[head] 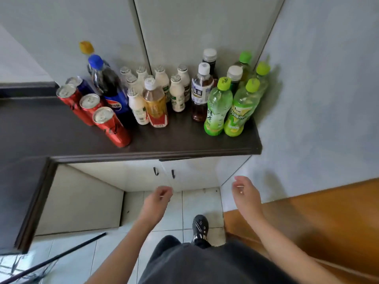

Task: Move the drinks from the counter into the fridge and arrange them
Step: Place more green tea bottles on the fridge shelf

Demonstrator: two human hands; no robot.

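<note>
Drinks (155, 103): 3 red cans (111, 126), green btls (218, 105), milky btls (177, 95); left hand (159, 198), right hand (245, 193) slack, empty.

Counter (41, 128): a bare strip ran along the front edge, widest between the red cans (111, 126) on the left and the green bottles (218, 107) at the right end. Small white bottles (177, 95) stood packed along the back edge, near the cabinet doors (184, 27). A wall (317, 99) closed the right end, just beside the green bottles.

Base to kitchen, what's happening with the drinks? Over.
Left hand, right hand: empty, loose, below the counter. Drinks standing on it, none picked up. Nothing blocks the front row; fridge out of view.
</note>
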